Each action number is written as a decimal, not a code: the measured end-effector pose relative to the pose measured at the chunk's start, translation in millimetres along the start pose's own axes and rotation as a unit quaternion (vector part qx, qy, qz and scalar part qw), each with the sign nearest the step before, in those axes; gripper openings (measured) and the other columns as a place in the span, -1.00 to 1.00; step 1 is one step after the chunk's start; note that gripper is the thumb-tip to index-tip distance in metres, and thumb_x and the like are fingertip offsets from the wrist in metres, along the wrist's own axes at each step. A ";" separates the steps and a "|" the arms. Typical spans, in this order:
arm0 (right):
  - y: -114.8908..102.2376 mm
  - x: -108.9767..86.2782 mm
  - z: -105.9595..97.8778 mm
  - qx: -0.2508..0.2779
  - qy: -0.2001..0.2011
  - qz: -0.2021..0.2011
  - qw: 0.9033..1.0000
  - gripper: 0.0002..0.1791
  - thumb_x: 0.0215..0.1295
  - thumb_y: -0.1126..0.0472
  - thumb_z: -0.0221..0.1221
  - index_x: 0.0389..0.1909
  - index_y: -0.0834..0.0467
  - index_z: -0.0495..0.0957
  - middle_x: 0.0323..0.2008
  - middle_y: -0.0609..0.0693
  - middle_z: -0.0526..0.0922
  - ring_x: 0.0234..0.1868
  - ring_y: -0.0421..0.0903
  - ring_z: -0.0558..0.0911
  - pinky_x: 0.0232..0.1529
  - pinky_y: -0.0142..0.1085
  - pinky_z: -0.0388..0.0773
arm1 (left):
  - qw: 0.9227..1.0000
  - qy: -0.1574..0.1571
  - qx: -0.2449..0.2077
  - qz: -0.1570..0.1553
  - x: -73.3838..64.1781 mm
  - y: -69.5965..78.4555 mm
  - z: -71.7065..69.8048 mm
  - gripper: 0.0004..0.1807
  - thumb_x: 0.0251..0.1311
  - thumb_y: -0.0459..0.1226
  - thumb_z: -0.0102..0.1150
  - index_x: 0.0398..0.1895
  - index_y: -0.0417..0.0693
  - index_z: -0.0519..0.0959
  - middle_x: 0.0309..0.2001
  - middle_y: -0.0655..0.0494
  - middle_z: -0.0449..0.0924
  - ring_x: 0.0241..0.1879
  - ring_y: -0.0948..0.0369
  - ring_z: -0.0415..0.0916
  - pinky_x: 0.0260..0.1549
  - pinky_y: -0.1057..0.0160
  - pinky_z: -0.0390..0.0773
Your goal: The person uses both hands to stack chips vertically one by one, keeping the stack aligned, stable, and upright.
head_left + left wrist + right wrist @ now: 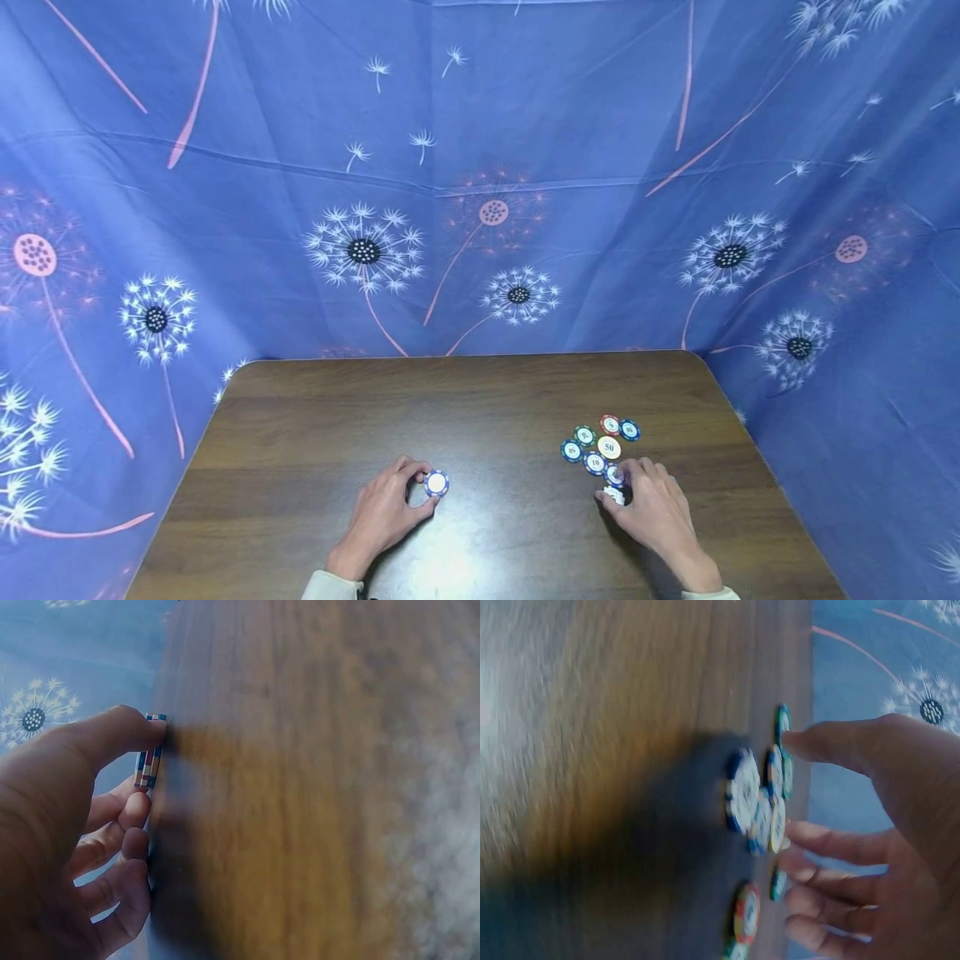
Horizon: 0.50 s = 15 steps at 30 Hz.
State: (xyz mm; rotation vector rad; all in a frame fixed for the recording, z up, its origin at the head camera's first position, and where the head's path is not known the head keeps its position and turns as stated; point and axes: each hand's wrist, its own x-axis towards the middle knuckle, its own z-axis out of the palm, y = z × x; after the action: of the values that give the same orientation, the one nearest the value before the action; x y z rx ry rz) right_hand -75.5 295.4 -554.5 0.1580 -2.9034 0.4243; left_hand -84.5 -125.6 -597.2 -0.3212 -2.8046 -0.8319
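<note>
Between thumb and index finger my left hand [386,504] pinches a short stack of poker chips [437,483], close over the table. On top is a blue-rimmed chip with a white middle; in the left wrist view the stack's edge [150,765] shows layers of several colours. My right hand [656,504] reaches over the near end of a loose group of chips, thumb and fingers spread apart. A white chip [613,495] lies by its thumb, and a blue-rimmed chip [613,475] by the index fingertip, partly covered. In the right wrist view, a blue-and-white chip [744,791] appears nearest.
Farther back in the group lie a yellow chip marked 50 [609,447], a red-rimmed chip [610,425], a green-rimmed chip [585,435] and several blue-rimmed ones. A brown wooden table [337,408] carries everything. Blue cloth with dandelion prints [450,167] hangs behind and at both sides.
</note>
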 end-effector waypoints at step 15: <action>7.0 -7.3 -2.3 -0.021 -0.044 0.024 0.999 -0.50 -0.13 -0.01 0.64 -0.38 0.09 0.51 -0.38 -0.02 0.46 -0.31 0.07 0.51 -0.26 0.04 0.46 | 1.000 0.007 -0.004 0.004 -0.2 0.5 0.9 -0.60 -0.08 -0.04 0.63 -0.12 0.26 0.74 -0.23 0.48 0.54 -0.24 0.35 0.57 -0.41 0.17 0.51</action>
State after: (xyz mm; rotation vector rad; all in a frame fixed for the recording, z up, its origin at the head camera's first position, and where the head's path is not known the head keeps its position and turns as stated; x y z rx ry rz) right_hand -68.9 303.4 -555.8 0.1044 -3.0059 0.3730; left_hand -84.3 -124.8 -597.8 -0.3258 -2.7868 -0.8398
